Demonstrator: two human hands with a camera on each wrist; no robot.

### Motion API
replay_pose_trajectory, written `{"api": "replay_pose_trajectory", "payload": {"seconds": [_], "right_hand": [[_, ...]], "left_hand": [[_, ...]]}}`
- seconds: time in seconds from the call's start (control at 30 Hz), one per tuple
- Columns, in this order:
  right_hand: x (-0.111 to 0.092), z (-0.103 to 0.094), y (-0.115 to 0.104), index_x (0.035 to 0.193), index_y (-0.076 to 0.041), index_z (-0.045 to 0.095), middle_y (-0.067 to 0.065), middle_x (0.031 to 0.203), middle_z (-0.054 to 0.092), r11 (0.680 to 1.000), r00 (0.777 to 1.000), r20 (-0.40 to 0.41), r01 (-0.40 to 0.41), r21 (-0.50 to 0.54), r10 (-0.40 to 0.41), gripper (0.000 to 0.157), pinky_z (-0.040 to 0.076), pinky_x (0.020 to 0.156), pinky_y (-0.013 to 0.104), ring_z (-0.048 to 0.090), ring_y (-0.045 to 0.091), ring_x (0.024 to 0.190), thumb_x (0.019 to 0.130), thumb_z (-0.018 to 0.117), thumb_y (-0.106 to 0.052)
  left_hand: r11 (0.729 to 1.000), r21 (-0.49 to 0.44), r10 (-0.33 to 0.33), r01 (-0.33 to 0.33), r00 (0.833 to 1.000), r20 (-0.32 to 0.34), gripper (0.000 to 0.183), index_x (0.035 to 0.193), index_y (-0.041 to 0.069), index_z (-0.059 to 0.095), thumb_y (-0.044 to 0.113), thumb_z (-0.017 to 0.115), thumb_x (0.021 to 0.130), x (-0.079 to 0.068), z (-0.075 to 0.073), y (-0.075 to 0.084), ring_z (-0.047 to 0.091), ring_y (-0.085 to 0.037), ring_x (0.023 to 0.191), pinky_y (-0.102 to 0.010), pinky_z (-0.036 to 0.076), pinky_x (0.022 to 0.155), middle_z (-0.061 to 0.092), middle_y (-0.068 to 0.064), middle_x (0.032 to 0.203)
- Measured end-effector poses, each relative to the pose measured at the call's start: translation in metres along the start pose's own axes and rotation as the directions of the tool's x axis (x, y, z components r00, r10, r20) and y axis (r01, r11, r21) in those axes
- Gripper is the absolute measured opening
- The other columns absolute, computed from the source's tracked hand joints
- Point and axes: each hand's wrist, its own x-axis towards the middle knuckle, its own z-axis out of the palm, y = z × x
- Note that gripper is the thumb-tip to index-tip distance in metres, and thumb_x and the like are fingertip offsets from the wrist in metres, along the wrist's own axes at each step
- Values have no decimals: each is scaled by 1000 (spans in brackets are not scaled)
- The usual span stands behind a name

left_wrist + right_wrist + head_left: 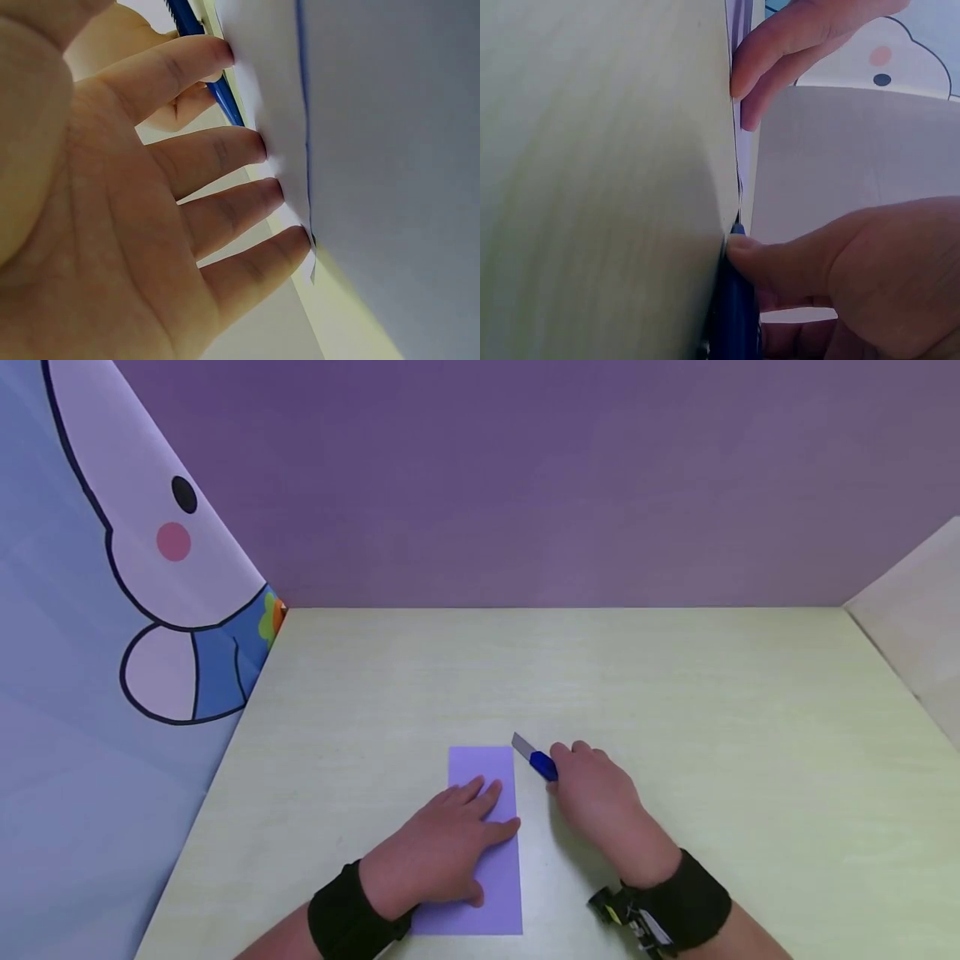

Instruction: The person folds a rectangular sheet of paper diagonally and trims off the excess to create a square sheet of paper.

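Observation:
A lavender sheet of paper (pixel 501 893) lies lengthwise on the table in front of me. My left hand (pixel 441 845) is spread over it, its fairly straight fingertips pressing on the paper and the thumb near its lower part. To the right, my right hand (pixel 603 797) grips a blue utility knife (pixel 544 766) by the handle. Its bare blade (pixel 522 747) points up and left, the tip close to the paper's top right corner. In the right wrist view the thumb presses along the knife (pixel 736 315), low beside the tabletop; the palm covers part of the handle.
The pale wooden table (pixel 712 693) runs back to a purple wall (pixel 525 485). A blue cartoon-printed sheet (pixel 90 793) hangs along the left side, and a whitish panel (pixel 922 618) stands at the right. Both wrists wear black bands, the right one carrying a small camera (pixel 622 914).

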Motion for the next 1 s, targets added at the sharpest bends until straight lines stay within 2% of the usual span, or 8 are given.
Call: {"api": "replay_pose_trajectory", "payload": {"seconds": [0.27, 0.47, 0.6, 0.73, 0.9, 1.0], "right_hand": [[-8, -1, 0, 105, -4, 59, 8, 83, 53, 999, 999, -6, 46, -12, -46, 26, 47, 58, 34, 49, 23, 71, 89, 71, -21], [-8, -13, 14, 113, 0, 58, 12, 92, 57, 999, 997, 63, -43, -33, 45, 32, 52, 65, 36, 52, 24, 76, 90, 69, -19], [-8, -23, 37, 107, 2, 55, 12, 85, 55, 995, 987, 129, -94, -36, 98, 22, 49, 60, 35, 51, 24, 70, 92, 64, -12], [-11, -35, 56, 99, 2, 53, 11, 80, 53, 993, 981, 150, -121, -2, 120, 13, 46, 59, 36, 49, 24, 68, 91, 59, -6], [-10, -44, 72, 101, 4, 53, 13, 81, 55, 983, 969, 172, -185, 23, 178, 16, 45, 61, 38, 49, 27, 71, 89, 58, -6], [-8, -45, 79, 101, 6, 54, 14, 80, 55, 971, 954, 195, -237, 30, 227, 18, 44, 59, 37, 50, 28, 70, 90, 58, -7]], "left_hand": [[1000, -13, -1, 1, 1000, -1, 81, 145, 34, 48, 48, 81, 73, 1, 0, 1, 19, -33, 146, -48, 26, 116, 29, -7, 159], [1000, -13, 5, -5, 1000, 2, 80, 146, 33, 47, 47, 81, 74, 4, -1, 2, 18, -33, 147, -49, 25, 116, 29, -8, 159], [1000, -24, 0, 0, 1000, 20, 81, 146, 33, 47, 46, 81, 74, 6, -3, 4, 17, -33, 147, -50, 24, 116, 27, -8, 159], [1000, -21, 0, 1, 1000, 18, 81, 146, 32, 46, 46, 81, 75, 5, -3, 5, 17, -33, 147, -49, 24, 116, 27, -8, 159], [1000, -21, 7, -6, 1000, 6, 81, 147, 31, 46, 45, 81, 75, 4, -2, 4, 17, -33, 147, -49, 24, 116, 27, -9, 159], [1000, -27, 9, -9, 1000, -3, 81, 147, 30, 46, 44, 81, 75, 2, -2, 4, 17, -34, 147, -49, 24, 116, 27, -10, 159]]}}
